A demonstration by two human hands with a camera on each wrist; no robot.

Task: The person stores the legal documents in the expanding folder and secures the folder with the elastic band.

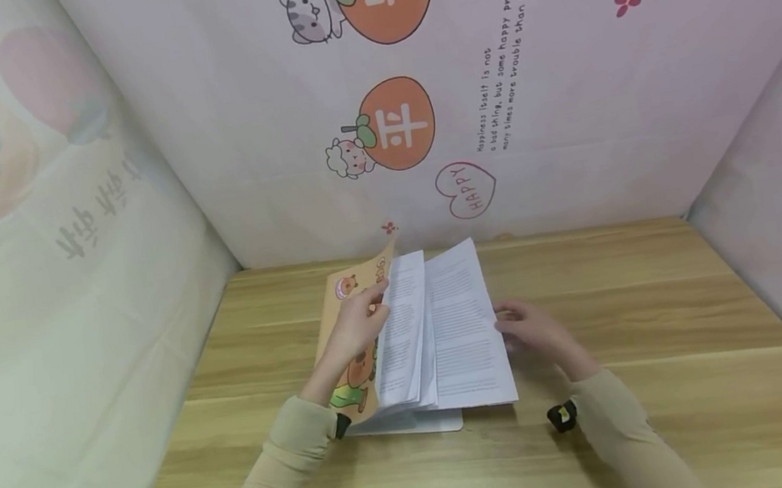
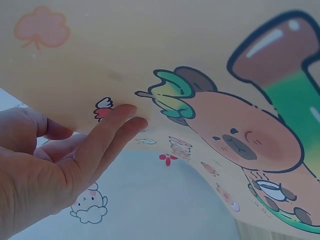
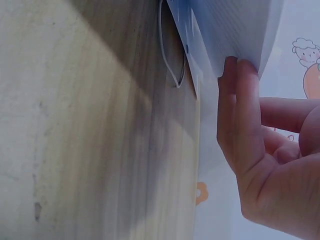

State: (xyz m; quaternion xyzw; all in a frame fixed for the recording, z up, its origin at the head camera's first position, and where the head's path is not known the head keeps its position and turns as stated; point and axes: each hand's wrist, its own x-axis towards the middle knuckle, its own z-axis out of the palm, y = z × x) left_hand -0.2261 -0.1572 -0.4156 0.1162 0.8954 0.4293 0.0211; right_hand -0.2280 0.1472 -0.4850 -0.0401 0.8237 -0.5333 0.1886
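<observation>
A folder with an orange cartoon cover [image 1: 354, 351] lies spread on the wooden table, with printed paper sheets [image 1: 461, 335] fanned inside it. The left hand [image 1: 358, 325] holds the raised cover by its edge. In the left wrist view, two fingers of the left hand [image 2: 75, 165] lie across the cover's outer face, with other digits partly behind the edge. At the far side of the sheets, the right hand [image 1: 533, 328] pinches their right edge. The right wrist view has the right hand's [image 3: 265, 145] fingertips against the lifted sheets [image 3: 235, 30].
Under the sheets, a white rounded-corner back panel [image 1: 418, 423] pokes out at the front. Wooden table [image 1: 636, 308] surface extends on both sides. Printed fabric walls [image 1: 574, 149] enclose the table at the back, left and right.
</observation>
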